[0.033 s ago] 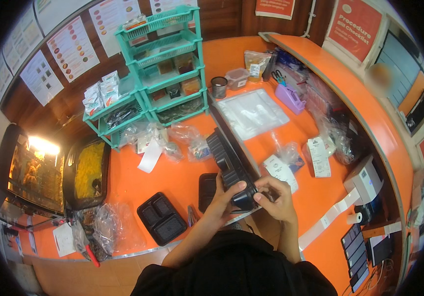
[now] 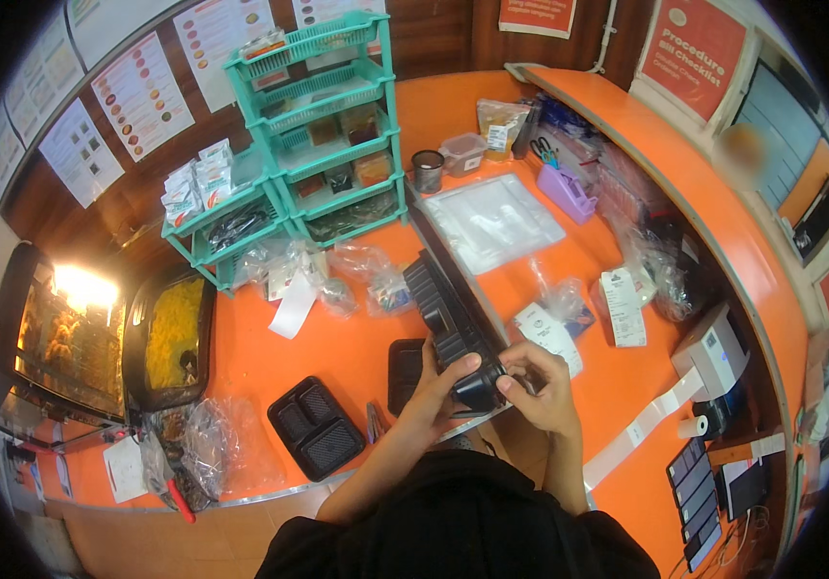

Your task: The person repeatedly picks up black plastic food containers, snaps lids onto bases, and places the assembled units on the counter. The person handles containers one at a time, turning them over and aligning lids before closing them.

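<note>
A black tray stack (image 2: 438, 314) is held over the counter (image 2: 241, 333) edge by the left hand (image 2: 434, 389), its near end pinched by the right hand (image 2: 544, 391); one separate tray (image 2: 316, 427) is already laid out, unfilled

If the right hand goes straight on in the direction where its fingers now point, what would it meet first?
The right hand would first meet the black container, held in the left hand. Contact seems likely at the container's near end, though depth is unclear.
</note>
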A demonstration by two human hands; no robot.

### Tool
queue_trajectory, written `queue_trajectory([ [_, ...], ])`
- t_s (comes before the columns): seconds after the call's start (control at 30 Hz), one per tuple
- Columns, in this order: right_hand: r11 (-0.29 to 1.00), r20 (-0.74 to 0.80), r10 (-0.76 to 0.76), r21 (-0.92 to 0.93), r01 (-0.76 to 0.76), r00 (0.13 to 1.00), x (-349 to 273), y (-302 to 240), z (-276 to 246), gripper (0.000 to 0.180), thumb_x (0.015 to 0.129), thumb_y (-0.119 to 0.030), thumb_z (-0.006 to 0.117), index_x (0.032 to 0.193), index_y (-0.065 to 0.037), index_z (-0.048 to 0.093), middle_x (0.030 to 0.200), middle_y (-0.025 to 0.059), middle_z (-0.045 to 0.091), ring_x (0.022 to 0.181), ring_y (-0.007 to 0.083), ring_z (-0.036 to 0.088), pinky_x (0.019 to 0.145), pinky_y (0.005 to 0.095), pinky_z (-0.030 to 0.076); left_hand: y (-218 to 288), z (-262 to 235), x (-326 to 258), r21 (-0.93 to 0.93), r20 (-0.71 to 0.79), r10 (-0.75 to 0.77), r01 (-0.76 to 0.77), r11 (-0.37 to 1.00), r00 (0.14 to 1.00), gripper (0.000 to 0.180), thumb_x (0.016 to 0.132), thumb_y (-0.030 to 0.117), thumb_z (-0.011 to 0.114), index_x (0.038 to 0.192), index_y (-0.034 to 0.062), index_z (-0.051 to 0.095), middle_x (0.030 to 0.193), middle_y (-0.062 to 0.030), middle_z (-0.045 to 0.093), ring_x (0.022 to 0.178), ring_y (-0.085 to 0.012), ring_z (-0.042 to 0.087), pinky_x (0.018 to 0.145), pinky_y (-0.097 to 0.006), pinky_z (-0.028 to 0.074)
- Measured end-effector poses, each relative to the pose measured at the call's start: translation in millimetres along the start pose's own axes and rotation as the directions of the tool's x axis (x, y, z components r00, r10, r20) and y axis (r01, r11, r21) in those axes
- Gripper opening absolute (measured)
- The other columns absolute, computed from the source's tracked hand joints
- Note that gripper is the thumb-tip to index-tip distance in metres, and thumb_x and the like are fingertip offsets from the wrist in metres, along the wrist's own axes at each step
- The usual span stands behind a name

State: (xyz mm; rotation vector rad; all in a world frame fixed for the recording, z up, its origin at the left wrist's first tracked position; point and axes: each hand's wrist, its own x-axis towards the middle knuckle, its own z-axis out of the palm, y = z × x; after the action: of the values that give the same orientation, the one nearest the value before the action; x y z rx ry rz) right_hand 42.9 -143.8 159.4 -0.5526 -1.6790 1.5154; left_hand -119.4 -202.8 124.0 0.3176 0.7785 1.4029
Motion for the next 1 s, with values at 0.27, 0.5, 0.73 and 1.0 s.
queue_trajectory([
  [0.27,0.923,0.066,-0.182,-0.332,0.194,0.981,4.7,-5.4,-1.9,0.019,0.085,0.001,0.062,0.103,0.002,0.057,0.094,0.0114,0.060,0.086,0.0137,0.059,0.077,0.0258,0.047,6.8,6.4,0.4,0.033,-0.032,-0.023,0.024,0.999,0.999,0.106,0.075,0.033,0.077,0.149,0.0165,0.003,0.136,-0.0170,0.036,0.123,-0.0354,0.046,0.087,-0.056,0.051],
  [0.5,0.987,0.022,-0.147,-0.063,0.148,0.989,1.5,0.4,0.3,0.023,0.081,0.003,0.065,0.102,0.004,0.057,0.098,0.0111,0.059,0.090,0.0152,0.060,0.080,0.0265,0.047,1.0,6.2,2.5,0.054,0.014,0.035,-0.036,0.998,0.999,0.080,0.081,0.030,0.071,0.140,0.0153,0.020,0.128,-0.0139,0.047,0.115,-0.0300,0.055,0.084,-0.053,0.054],
  [0.73,0.988,0.024,-0.119,0.103,0.116,0.993,1.2,-0.7,3.0,0.021,0.079,0.002,0.067,0.097,0.003,0.056,0.093,0.0100,0.056,0.085,0.0140,0.057,0.076,0.0243,0.045,2.8,12.9,-4.5,0.098,-0.018,0.048,-0.046,0.994,0.999,0.067,0.082,0.026,0.069,0.134,0.0132,0.029,0.124,-0.0125,0.051,0.113,-0.0271,0.056,0.085,-0.050,0.055],
  [1.0,0.980,0.067,-0.157,0.133,0.147,0.985,-0.3,5.2,-2.5,0.023,0.079,0.009,0.065,0.100,0.006,0.056,0.097,0.0123,0.059,0.093,0.0161,0.061,0.085,0.0289,0.049,-1.2,4.7,0.7,0.065,0.010,0.049,-0.050,0.997,0.999,0.096,0.076,0.024,0.077,0.144,0.0113,0.010,0.129,-0.0167,0.043,0.118,-0.0306,0.052,0.087,-0.047,0.054],
])
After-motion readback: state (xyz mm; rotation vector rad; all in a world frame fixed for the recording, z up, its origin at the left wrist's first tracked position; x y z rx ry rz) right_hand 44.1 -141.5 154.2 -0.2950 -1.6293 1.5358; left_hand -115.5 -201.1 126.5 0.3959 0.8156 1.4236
